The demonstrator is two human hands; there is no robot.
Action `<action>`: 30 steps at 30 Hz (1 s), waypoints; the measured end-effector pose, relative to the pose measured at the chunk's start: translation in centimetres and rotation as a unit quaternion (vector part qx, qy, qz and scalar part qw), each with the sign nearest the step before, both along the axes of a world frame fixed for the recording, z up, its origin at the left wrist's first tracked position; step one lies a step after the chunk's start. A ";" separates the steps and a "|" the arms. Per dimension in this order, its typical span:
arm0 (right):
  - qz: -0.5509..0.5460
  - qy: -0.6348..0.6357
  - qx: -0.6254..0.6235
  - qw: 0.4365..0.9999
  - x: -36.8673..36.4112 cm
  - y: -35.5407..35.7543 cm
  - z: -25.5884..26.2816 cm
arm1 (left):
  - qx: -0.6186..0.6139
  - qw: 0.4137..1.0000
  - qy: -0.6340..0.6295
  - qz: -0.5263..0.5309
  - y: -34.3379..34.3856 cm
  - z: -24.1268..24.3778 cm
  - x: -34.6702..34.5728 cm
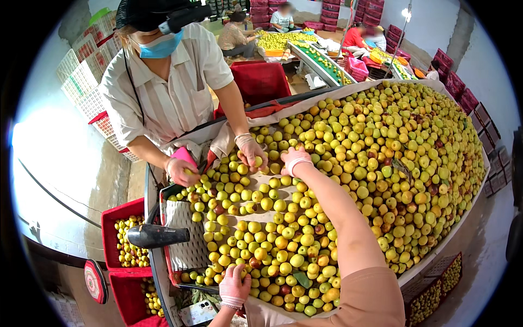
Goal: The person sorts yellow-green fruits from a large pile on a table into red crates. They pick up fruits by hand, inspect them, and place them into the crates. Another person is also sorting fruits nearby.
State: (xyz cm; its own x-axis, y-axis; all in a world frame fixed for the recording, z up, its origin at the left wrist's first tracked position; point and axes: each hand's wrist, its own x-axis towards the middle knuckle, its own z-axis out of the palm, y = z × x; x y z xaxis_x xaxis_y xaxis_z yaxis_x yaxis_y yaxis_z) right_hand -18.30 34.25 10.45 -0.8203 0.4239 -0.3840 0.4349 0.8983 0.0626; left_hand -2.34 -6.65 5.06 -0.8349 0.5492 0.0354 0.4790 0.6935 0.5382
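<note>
Yellow-green jujubes (286,233), some with brown patches, cover a cloth-lined sorting table (261,216) before me. My right hand (296,159), in a thin glove, reaches palm down over the jujubes near the middle of the far side. Its fingertips touch fruit, and what lies under them is hidden. At the near edge, my left hand (235,286), in a striped pinkish glove, rests against the jujubes by the lower end of the white perforated chute (186,237). Its curled fingers hide whether it holds one.
Opposite, a masked co-worker (163,81) handles jujubes with gloved hands (251,153). A black hair dryer (157,236) juts over the chute. Red crates (122,241) with jujubes stand left below. A phone (198,312) lies at the near corner. Behind are a green conveyor (322,63) and several people.
</note>
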 end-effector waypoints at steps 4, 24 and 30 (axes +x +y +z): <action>0.073 -0.120 0.029 0.990 0.5 -2.7 -1.0 | 0.015 1.000 0.017 -0.009 0.0 -0.2 0.0; -0.187 0.271 -0.654 0.681 27.1 -13.1 -0.1 | 0.219 0.973 0.041 0.050 2.6 -1.6 -6.5; -0.223 0.271 -0.720 0.599 32.1 -17.1 -0.5 | -0.126 0.992 0.013 -0.023 8.9 -0.4 -15.6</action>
State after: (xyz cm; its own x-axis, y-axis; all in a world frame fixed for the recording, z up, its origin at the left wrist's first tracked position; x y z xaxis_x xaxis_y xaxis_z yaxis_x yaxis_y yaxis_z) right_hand 13.83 17.12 9.92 -0.9185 0.1966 -0.3431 0.2575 -0.3611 -0.8963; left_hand -17.98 2.27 4.63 -0.8094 0.5807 -0.0874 0.5245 0.7818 0.3372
